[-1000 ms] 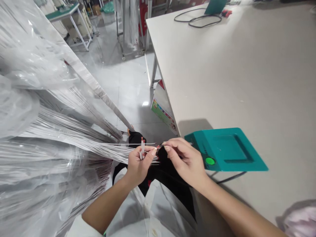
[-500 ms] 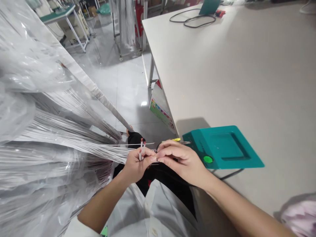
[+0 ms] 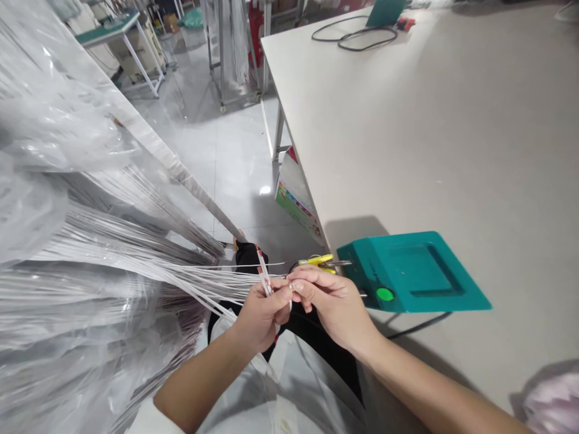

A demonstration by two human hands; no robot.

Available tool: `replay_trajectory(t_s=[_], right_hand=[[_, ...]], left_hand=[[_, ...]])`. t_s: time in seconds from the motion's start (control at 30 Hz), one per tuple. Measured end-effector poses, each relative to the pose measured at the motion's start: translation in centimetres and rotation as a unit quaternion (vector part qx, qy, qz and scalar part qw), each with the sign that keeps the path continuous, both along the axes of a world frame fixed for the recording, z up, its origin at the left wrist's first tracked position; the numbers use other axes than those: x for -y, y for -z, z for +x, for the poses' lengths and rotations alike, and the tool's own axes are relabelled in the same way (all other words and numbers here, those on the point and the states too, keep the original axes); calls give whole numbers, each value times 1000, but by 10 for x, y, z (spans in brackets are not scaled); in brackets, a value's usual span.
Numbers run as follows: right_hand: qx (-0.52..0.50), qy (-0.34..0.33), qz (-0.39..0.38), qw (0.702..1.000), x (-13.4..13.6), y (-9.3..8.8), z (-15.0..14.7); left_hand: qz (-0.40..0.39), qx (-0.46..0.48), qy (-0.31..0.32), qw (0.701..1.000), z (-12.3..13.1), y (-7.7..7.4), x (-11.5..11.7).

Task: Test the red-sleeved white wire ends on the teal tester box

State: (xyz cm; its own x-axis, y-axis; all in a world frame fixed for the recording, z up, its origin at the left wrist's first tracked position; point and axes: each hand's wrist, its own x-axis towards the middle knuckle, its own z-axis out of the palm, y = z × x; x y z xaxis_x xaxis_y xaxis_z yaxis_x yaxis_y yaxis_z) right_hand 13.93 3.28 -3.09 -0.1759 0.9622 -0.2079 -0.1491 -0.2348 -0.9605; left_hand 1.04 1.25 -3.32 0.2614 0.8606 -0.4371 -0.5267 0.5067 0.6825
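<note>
My left hand point(image 3: 260, 313) is closed around a few thin white cable ends with red marks point(image 3: 263, 272), which stick up from the fist. My right hand point(image 3: 332, 301) meets it fingertip to fingertip, pinching at those ends, and carries small yellow-handled snips point(image 3: 319, 261) that jut out above the knuckles. A big fan of thin white cables point(image 3: 136, 259) wrapped in clear plastic stretches from the left into my left hand. Just right of my hands a teal box with a green button point(image 3: 409, 271) sits on the table's corner.
The grey table point(image 3: 429, 120) fills the right side, with a black cable loop point(image 3: 357, 37) and a teal device at its far end. A colourful carton point(image 3: 296, 196) stands on the floor under the table's edge. Racks and another bench stand on the glossy floor beyond. A pinkish bag point(image 3: 552, 398) lies bottom right.
The marked cable ends in my left hand have tilted and risen a little. My right hand's pinch dropped slightly, and the yellow snips now show plainly above it.
</note>
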Motion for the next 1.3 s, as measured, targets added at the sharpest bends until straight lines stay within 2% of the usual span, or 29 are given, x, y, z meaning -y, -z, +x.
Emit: replay_trajectory(t_s=[0.2,0.47,0.6,0.67,0.73,0.77,0.87,0.93,0.97,1.03,1.07,1.13,1.2,1.3], right_hand=[[-54,-29,-46,997,0,-6,1],[60,19,79,995,0,-9,0],[79,14,94,992,3,-5,-1],[119,1,152,981,3,-4,0],[190,-16,258,947,1,-4,4],[232,-22,319,919,0,-4,6],[358,-16,470,807,-4,-4,12],[414,-13,526,743,-6,-6,14],[431,-16,541,722,-6,-7,15],[449,-34,550,703,-6,-9,15],[451,-52,542,707,-6,-11,16],[430,-95,505,742,-5,-13,16],[372,-103,453,803,-4,-14,16],[281,-42,365,887,-4,-12,13]], left_hand=[[-21,48,-4,999,2,1,2],[-5,-85,-2,996,-4,-6,2],[3,-71,-20,997,-2,-9,3],[0,-68,-35,997,-1,-9,3],[2,-76,-40,996,-1,-8,3],[5,-83,-39,996,-1,-7,3],[21,-106,-35,993,-3,-3,4],[30,-120,-40,992,-4,0,5],[32,-124,-43,991,-4,1,5],[31,-128,-52,990,-5,2,6],[28,-127,-61,990,-5,2,5],[16,-124,-84,989,-7,2,4],[11,-124,-99,987,-10,1,2],[22,-135,-84,987,-13,-1,0]])
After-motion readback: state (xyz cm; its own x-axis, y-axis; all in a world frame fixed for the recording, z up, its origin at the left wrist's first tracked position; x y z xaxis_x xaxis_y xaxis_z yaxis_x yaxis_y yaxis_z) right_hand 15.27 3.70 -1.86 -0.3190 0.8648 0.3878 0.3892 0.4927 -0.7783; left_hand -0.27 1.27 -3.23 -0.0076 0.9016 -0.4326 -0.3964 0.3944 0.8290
